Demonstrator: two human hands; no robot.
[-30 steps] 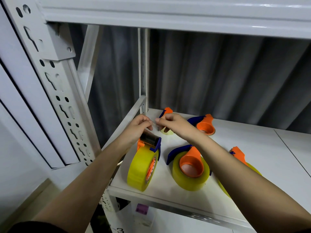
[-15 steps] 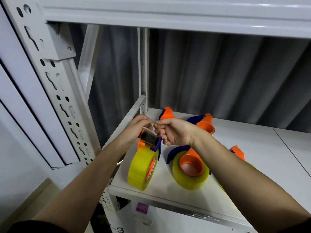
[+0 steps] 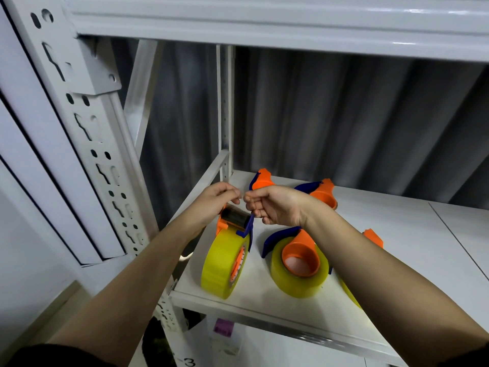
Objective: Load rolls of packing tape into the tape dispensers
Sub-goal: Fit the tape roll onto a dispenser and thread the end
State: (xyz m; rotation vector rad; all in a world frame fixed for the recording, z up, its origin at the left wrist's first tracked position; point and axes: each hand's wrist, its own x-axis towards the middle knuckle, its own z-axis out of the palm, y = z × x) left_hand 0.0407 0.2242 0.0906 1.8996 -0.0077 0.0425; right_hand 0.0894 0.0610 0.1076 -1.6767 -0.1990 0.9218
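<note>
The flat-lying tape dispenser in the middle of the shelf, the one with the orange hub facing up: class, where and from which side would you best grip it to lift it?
Probably from above, fingers hooked into the open orange hub of the flat-lying dispenser, thumb outside on the yellow tape roll. The hub opens upward and the roll lies flat on the shelf, so a sideways approach meets only smooth, rounded tape.

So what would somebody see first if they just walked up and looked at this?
Probably the bright yellow tape roll standing on edge at the front left of the white shelf, loaded in an orange and blue dispenser. Just above it, the left hand and right hand meet fingertip to fingertip over the dispenser's top. Right beside it, another yellow roll lies flat with an orange dispenser in its middle.
</note>
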